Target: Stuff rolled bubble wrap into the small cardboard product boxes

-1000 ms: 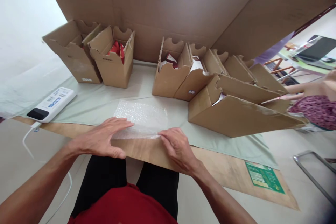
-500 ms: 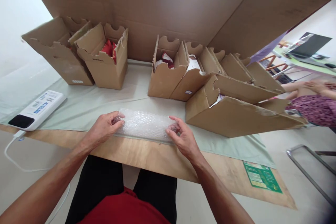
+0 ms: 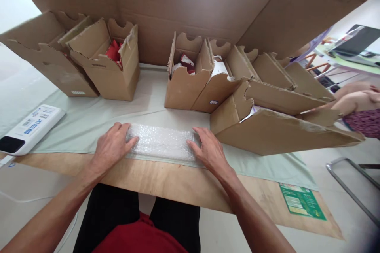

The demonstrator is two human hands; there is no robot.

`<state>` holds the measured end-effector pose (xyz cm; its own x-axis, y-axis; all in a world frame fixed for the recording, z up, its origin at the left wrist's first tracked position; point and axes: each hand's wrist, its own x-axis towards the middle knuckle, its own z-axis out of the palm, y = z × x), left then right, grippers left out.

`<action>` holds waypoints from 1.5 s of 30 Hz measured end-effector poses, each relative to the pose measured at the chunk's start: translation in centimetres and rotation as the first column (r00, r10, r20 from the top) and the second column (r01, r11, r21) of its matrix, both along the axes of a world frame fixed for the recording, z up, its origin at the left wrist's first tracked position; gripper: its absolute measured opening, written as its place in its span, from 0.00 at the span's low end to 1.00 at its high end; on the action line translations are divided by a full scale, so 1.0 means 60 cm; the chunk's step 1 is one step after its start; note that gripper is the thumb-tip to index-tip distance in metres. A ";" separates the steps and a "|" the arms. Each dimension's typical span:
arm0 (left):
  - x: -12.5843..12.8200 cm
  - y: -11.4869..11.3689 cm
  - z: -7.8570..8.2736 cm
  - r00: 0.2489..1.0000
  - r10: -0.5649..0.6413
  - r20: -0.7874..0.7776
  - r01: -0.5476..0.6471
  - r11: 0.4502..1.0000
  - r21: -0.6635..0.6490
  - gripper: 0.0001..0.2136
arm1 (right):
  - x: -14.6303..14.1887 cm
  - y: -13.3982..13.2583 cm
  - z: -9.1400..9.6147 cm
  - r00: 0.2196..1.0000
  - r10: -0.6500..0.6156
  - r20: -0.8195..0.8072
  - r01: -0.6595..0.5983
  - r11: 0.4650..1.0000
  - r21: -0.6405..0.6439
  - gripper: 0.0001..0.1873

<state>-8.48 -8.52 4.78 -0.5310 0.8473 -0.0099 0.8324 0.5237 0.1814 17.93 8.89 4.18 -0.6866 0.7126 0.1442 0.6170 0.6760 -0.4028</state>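
A folded sheet of bubble wrap [image 3: 162, 145] lies flat on the pale green cloth [image 3: 97, 120] near the table's front edge. My left hand [image 3: 113, 146] rests on its left end with fingers stretched out flat. My right hand [image 3: 208, 150] presses on its right end, fingers also laid out flat. Neither hand grips anything.
Several open cardboard boxes [image 3: 109, 63] stand along a tall cardboard backing [image 3: 184, 0]; some hold red packets. One long box [image 3: 276, 126] lies tipped at the right. A white device [image 3: 28, 128] with a cable sits at left. Another person's arm [image 3: 356, 99] shows at far right.
The bubble wrap went from a flat open sheet to a rolled, folded bundle. My hands moved from pinching its ends to pressing it flat. The view shifted slightly right.
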 end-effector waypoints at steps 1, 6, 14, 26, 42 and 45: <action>-0.002 0.000 0.001 1.000 0.005 0.004 -0.005 1.000 -0.016 0.20 | -0.007 0.007 0.003 0.999 0.016 0.043 -0.016 1.000 0.008 0.21; -0.006 0.005 -0.001 0.997 0.010 0.076 -0.010 1.000 -0.002 0.12 | -0.041 0.014 0.002 0.998 0.069 0.015 -0.067 0.992 -0.109 0.04; 0.012 -0.004 0.012 0.847 -0.038 0.530 -0.188 0.911 0.367 0.11 | -0.008 -0.015 0.003 0.954 -0.098 -0.284 -0.006 0.939 -0.344 0.08; 0.013 0.032 0.062 0.336 -0.352 0.874 -0.562 0.670 0.485 0.30 | 0.035 -0.083 0.035 0.784 -0.411 -0.465 -0.290 0.420 -0.860 0.27; 0.136 0.035 0.023 -0.231 -0.427 0.874 -0.735 0.665 0.131 0.12 | 0.061 -0.127 0.005 0.546 -0.633 -0.550 -0.266 0.491 -0.829 0.30; 0.135 0.024 0.028 -0.245 -0.403 0.882 -0.757 0.647 0.085 0.13 | 0.055 -0.144 0.006 0.572 -0.577 -0.584 -0.356 0.467 -0.810 0.34</action>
<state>-0.37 -7.06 6.46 -0.5057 0.7689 -0.3913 -0.7104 -0.1138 0.6945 21.20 0.25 4.51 -0.5394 0.8253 -0.1672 -0.1856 -0.3102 -0.9324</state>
